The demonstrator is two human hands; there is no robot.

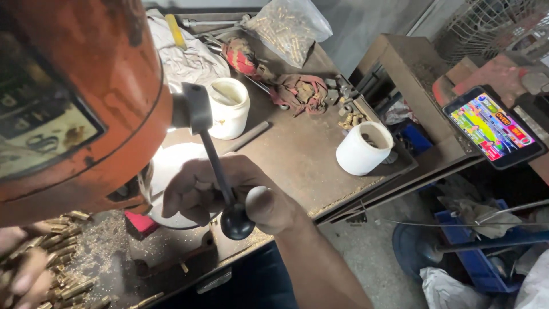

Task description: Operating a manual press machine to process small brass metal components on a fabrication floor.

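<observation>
Cluttered workshop, concrete floor, a worn metal table (297, 154) scattered with brass shavings. A large orange machine housing (74, 97) fills the upper left of the view. From it a thin dark lever (214, 157) runs down to a black ball knob (237, 222). The right hand (220, 191) is closed around the lever just above the knob, fingers wrapped, thumb beside the ball. The left hand (20, 274) sits at the bottom left edge, blurred, fingers resting among a pile of small brass pieces (63, 269); whether it grips any, cannot tell. A small red block (140, 223) lies just beside the pile under the machine. Further back on the table: a white tub (230, 107) near the lever's top, a second white tub (364, 147) toward the right edge, red and brown rags (286, 86) between them, a clear bag of brass parts (286, 28) at the far side, a pale cloth (183, 57) next to it. Off the table to the right, a phone (494, 126) with a bright colourful screen stands propped up. Blue crate (474, 257) on the floor below it.
</observation>
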